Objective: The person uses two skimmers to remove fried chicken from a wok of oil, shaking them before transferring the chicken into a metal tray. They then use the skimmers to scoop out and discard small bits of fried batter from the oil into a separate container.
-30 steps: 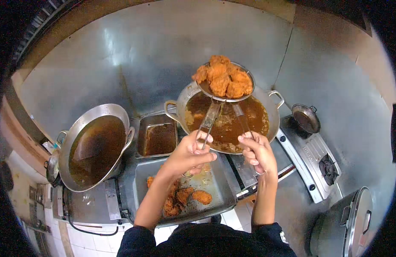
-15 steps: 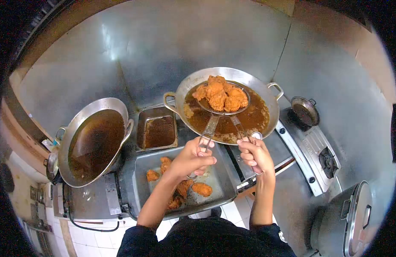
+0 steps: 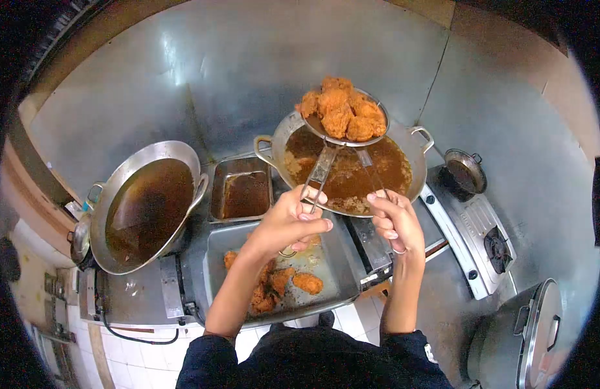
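My left hand [image 3: 292, 220] is closed around a flat metal handle with a wire loop end, reaching up to a round skimmer [image 3: 342, 142]. My right hand [image 3: 397, 222] grips a second, thinner handle that runs to the same spot. Whether the two handles belong to separate skimmers is hidden. Several pieces of golden-brown fried chicken [image 3: 342, 110] are heaped in the skimmer, held above a wide wok [image 3: 416, 159] of dark oil. Below my left forearm, a grey tray [image 3: 339, 285] holds more fried chicken pieces [image 3: 306, 282].
A second wok of dark oil [image 3: 151, 214] sits at the left. Between the woks is a rectangular metal pan [image 3: 241, 191] with brown liquid. At the right are a small pan [image 3: 464, 172], a gas stove [image 3: 471, 243] and a large lidded pot [image 3: 517, 337].
The skimmer heaped with chicken has risen higher and farther from me, up over the wok's far rim. Both hands have lifted slightly, still gripping the handles.
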Demonstrator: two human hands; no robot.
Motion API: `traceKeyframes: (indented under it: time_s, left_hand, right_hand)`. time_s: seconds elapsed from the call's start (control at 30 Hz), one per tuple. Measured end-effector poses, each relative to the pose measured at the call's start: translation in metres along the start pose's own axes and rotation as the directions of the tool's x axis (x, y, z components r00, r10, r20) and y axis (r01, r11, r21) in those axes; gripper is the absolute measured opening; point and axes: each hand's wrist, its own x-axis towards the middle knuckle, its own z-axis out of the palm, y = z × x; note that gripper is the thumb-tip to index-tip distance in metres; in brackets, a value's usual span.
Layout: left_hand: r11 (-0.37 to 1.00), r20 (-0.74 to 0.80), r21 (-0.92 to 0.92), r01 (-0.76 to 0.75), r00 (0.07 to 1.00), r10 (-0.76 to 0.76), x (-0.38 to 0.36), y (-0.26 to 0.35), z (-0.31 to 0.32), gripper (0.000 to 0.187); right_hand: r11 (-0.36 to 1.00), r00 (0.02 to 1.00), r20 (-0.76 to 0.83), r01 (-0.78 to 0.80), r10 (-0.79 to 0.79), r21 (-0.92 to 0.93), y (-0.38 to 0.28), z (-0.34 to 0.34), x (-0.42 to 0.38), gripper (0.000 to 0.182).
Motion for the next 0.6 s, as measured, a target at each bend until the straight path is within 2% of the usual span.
traceKeyframes:
  time_s: [0.13,0.27,0.37,0.47,0.5,0.6]
  left_hand:
    - [0.99,0.05,-0.134,0.052,0.998,-0.046,0.002,-0.027,-0.004,0.039]
    - [0.983,0.053,-0.143,0.119,0.992,-0.112,-0.001,-0.032,-0.005,0.042]
    - [0.991,0.062,-0.097,0.087,0.995,-0.082,-0.003,-0.02,-0.006,0.039]
    - [0.989,0.083,-0.145,-0.011,0.996,0.024,-0.002,-0.004,-0.005,0.038]
    - [0.995,0.056,-0.082,-0.056,0.997,0.061,-0.001,0.001,-0.004,0.039]
    - [0.997,0.045,-0.039,-0.069,0.996,0.071,0.001,0.015,-0.003,0.04]
  right_hand:
    - [0.998,0.997,-0.035,-0.065,0.065,0.013,0.02,-0.005,-0.004,0.025]
    - [0.995,0.995,-0.043,-0.095,0.095,0.014,0.029,-0.009,-0.007,0.025]
    - [0.998,0.998,-0.048,-0.052,0.05,-0.03,0.02,-0.002,-0.007,0.027]
    - [0.998,0.999,-0.038,0.009,-0.011,-0.056,0.004,0.008,-0.006,0.024]
    - [0.998,0.999,-0.047,0.01,-0.013,-0.066,-0.003,0.013,-0.006,0.021]
    - [0.999,0.999,-0.012,0.052,-0.052,-0.013,-0.012,0.014,0.0,0.02]
